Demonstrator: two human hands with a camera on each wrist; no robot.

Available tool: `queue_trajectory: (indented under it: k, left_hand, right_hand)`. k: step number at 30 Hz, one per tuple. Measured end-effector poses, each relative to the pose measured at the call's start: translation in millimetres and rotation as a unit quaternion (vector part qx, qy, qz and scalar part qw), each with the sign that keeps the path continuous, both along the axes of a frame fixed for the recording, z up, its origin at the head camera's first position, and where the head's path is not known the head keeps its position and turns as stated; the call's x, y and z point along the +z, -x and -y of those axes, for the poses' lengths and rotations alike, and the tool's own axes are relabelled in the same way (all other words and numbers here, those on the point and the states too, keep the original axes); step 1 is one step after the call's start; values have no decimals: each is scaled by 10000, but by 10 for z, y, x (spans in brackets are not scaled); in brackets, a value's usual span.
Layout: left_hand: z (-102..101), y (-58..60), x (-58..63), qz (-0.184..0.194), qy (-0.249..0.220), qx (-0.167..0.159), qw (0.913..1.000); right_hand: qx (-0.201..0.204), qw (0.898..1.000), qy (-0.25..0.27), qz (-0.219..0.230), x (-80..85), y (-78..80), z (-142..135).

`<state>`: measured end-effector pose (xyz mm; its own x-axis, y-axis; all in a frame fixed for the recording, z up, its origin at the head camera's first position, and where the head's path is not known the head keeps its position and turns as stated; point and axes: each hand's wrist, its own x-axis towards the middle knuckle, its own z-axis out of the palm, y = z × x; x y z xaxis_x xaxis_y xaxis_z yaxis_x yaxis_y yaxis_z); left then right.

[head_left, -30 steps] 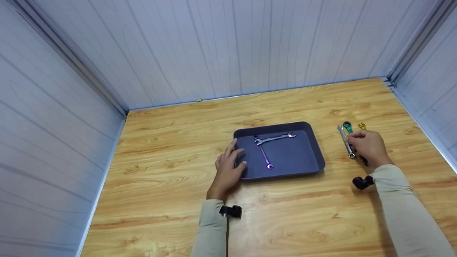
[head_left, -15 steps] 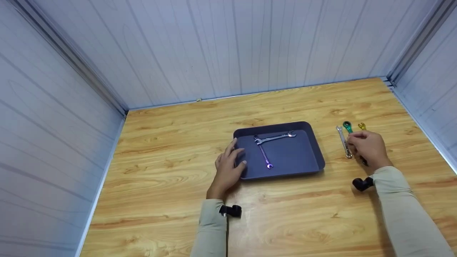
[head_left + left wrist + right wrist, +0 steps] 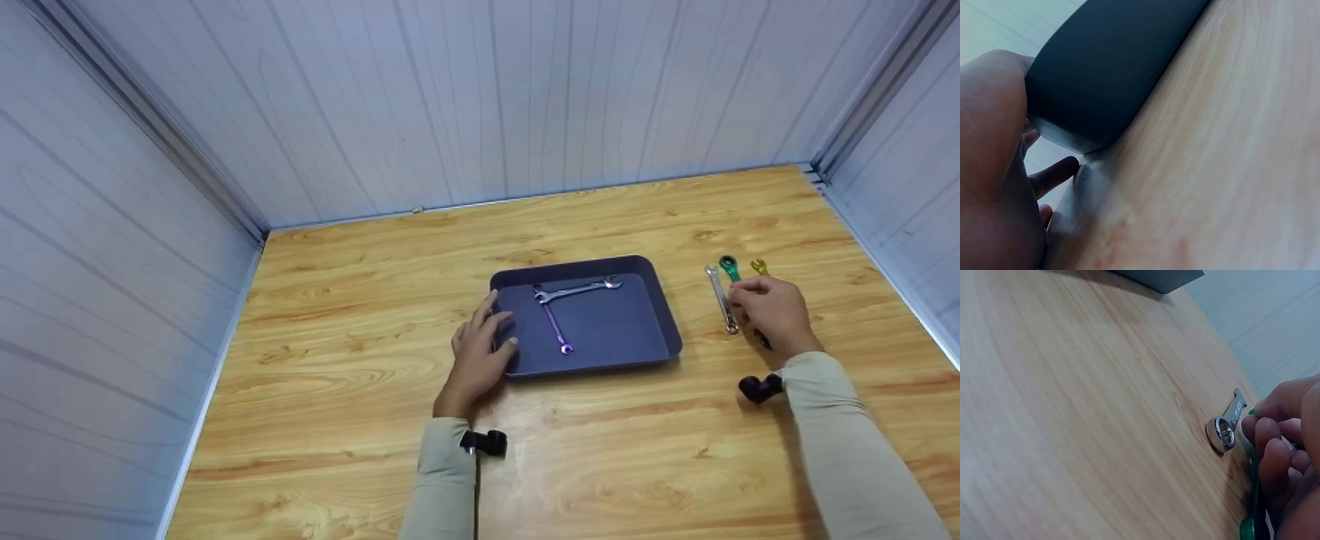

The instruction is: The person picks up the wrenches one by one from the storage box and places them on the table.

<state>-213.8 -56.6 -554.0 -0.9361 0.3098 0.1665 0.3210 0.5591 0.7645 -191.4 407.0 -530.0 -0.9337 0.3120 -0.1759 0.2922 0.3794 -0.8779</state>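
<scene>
My left hand (image 3: 480,352) grips the left wall of a dark grey tray (image 3: 667,330), its thumb over the rim near the front corner. In the left wrist view, some of its fingers (image 3: 1055,175) show beside the tray's outer wall (image 3: 1112,62). Inside the tray lie a silver wrench (image 3: 577,291) and a purple wrench (image 3: 556,326), their ends overlapping. To the tray's right, my right hand (image 3: 776,311) pinches a green ratchet wrench (image 3: 729,266), whose middle the fingers hide. Just left of it lies another silver wrench (image 3: 721,300), its ring end (image 3: 1221,433) nearest the right wrist camera.
A yellow wrench (image 3: 760,265) pokes out beyond the right hand, mostly hidden. The wooden table (image 3: 360,322) meets pale panel walls (image 3: 450,105) at the back and both sides.
The silver wrench outside the tray has shifted slightly left, away from the right hand's fingers. Both hands and the tray stay nearly where they were.
</scene>
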Motion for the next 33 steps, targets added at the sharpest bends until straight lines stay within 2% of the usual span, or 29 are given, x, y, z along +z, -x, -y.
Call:
queue_trajectory:
  k: [3,9,12,21,28,30,33]
  left_hand:
    - [-5,0,-4,-1,-12,-9,10000]
    - [-4,0,-4,20,41,8,10000]
    - [-3,-7,0,76,71,-6,9999]
    - [0,-3,17,115,94,-6,9999]
    - [7,-7,24,76,80,-1,9999]
    - [5,-11,23,83,77,-14,9999]
    - [2,-8,18,54,70,-33,10000]
  right_hand:
    - [-35,9999,-102,-32,8,-5,16]
    - [-13,9943,-1049,-185,-10,-1,74]
    - [37,9933,-1128,-252,-24,-10,85]
    - [-1,9971,-688,-313,-30,-22,97]
    - [-152,9957,-863,-304,-36,-14,98]
    - [-223,9980,-507,-297,-29,-25,83]
    - [-345,9980,462,-245,-5,-46,39]
